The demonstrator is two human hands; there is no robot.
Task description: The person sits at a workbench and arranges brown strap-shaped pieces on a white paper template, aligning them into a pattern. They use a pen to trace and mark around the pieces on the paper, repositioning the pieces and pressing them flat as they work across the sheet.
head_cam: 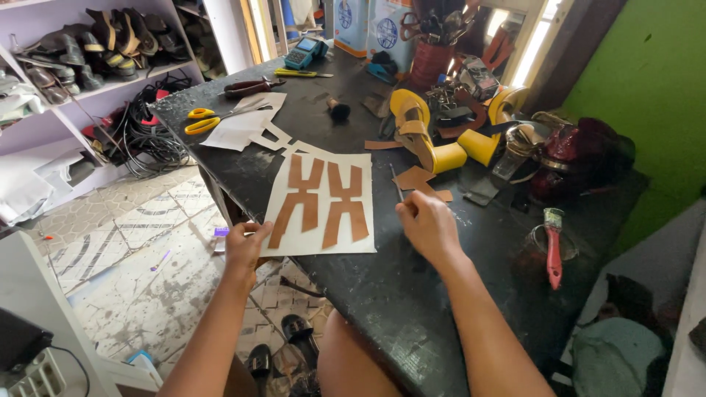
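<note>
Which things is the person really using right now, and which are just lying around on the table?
In use:
- left hand, holding the corner of the pale sheet
- brown leather cut-outs lying on that sheet
- right hand, resting at the sheet's right edge

Just lying about:
- yellow-handled scissors
- yellow sandals
- red-handled brush
- small black brush
- red tool cup

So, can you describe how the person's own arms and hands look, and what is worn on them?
Both forearms are bare up to the bottom edge of the picture, with no sleeves in view. The left hand and the right hand wear no gloves. No watch, bracelet or ring can be seen on either wrist or hand, and no markings are visible.
</note>
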